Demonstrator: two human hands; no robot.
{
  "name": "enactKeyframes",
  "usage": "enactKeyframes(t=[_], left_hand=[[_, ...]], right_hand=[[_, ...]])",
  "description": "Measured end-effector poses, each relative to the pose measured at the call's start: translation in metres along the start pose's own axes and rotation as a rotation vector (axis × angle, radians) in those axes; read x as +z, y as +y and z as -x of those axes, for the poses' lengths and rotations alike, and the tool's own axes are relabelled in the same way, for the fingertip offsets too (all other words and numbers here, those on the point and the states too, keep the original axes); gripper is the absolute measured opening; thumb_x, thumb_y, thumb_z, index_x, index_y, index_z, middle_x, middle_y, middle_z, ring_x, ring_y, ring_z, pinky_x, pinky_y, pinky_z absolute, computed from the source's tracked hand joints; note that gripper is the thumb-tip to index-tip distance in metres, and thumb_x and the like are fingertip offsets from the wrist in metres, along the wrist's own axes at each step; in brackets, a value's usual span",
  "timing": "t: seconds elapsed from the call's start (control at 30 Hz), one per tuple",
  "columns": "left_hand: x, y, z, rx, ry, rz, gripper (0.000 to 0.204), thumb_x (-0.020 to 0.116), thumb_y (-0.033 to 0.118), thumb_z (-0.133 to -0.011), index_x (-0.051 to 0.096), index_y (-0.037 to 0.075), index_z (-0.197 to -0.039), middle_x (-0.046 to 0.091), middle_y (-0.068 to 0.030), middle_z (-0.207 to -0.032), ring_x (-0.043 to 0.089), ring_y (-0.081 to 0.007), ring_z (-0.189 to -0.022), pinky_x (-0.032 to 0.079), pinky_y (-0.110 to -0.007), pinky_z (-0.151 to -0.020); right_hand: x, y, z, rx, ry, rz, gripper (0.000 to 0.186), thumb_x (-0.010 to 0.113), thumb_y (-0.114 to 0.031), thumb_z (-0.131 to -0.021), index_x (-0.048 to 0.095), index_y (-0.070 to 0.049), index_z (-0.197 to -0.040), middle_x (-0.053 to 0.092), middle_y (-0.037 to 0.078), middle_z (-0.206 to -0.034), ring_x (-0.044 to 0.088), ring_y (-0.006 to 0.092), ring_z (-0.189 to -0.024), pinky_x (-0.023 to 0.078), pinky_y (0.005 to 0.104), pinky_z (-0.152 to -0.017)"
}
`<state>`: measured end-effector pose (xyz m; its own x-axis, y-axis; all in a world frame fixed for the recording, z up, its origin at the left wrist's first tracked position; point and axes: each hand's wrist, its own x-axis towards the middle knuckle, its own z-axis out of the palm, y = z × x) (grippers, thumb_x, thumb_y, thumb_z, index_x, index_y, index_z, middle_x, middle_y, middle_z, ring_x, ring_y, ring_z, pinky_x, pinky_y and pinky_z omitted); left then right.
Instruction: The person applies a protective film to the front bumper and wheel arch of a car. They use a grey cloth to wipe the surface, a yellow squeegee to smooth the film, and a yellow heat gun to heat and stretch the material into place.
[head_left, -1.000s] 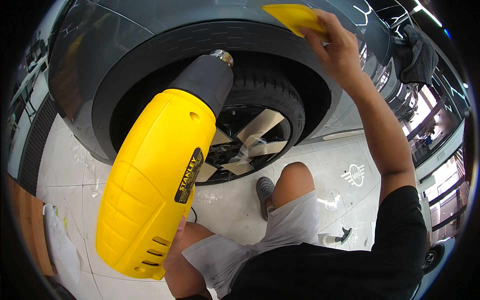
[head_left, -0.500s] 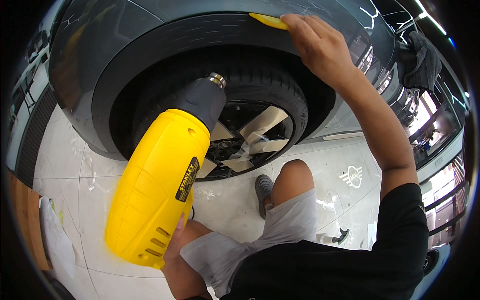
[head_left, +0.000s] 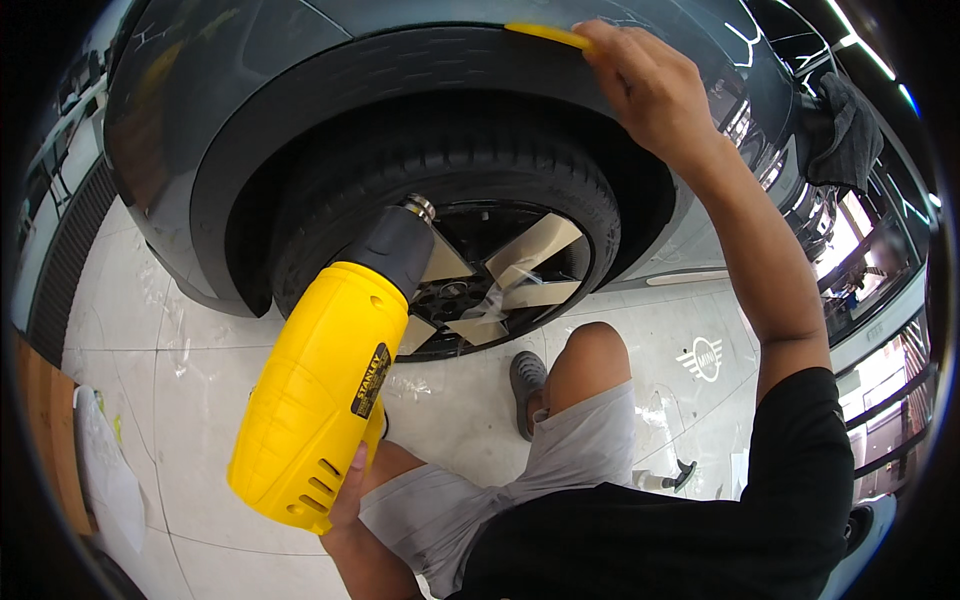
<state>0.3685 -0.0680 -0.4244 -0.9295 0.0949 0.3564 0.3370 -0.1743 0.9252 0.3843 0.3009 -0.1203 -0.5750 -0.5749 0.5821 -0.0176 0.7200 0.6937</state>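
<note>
My left hand (head_left: 347, 492) is wrapped round the handle of a yellow and dark grey heat gun (head_left: 320, 390), mostly hidden behind its body. The metal nozzle (head_left: 418, 207) points up and away, in front of the car's wheel (head_left: 470, 270). Higher up, my right hand (head_left: 655, 90) grips a flat yellow scraper (head_left: 545, 35). Its blade lies along the seam between the dark wheel-arch trim (head_left: 400, 65) and the grey painted fender (head_left: 420, 12). The grip end of the scraper is covered by my fingers.
Black cloth (head_left: 843, 130) hangs on the car at the right. A squeegee-like tool with a black head (head_left: 684, 474) lies on the tiled floor (head_left: 230, 400) near my right side. At the left edge are a wooden surface (head_left: 48, 440) and crumpled clear plastic (head_left: 108, 470).
The heat gun has dropped lower, its nozzle moving down and slightly left, away from the arch. My right hand and the scraper have shifted slightly to the right.
</note>
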Motion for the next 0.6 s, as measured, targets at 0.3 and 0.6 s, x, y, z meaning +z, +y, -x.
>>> enactKeyframes(t=[0.3,0.6], left_hand=[[-0.006,0.023,-0.01,0.024,-0.035,0.119,0.053,0.077,0.042,-0.081,0.056,0.001,-0.108,0.061,-0.0061,-0.075,0.058,-0.0146,-0.068,0.045,-0.027,-0.059],[0.024,0.022,-0.008,-0.014,-0.093,0.32,0.056,0.075,0.043,-0.081,0.053,0.002,-0.112,0.059,-0.0084,-0.075,0.057,-0.0157,-0.066,0.045,-0.027,-0.058]], right_hand=[[-0.014,-0.005,-0.006,0.246,0.212,-0.209,0.022,0.062,-0.007,-0.089,0.059,-0.009,-0.111,0.067,0.01,-0.089,0.066,0.0279,-0.081,0.054,0.0359,-0.068],[-0.037,-0.025,-0.022,0.527,0.094,-0.366,0.027,0.06,0.0,-0.088,0.057,-0.001,-0.114,0.067,0.015,-0.095,0.069,0.0233,-0.084,0.053,0.0303,-0.071]])
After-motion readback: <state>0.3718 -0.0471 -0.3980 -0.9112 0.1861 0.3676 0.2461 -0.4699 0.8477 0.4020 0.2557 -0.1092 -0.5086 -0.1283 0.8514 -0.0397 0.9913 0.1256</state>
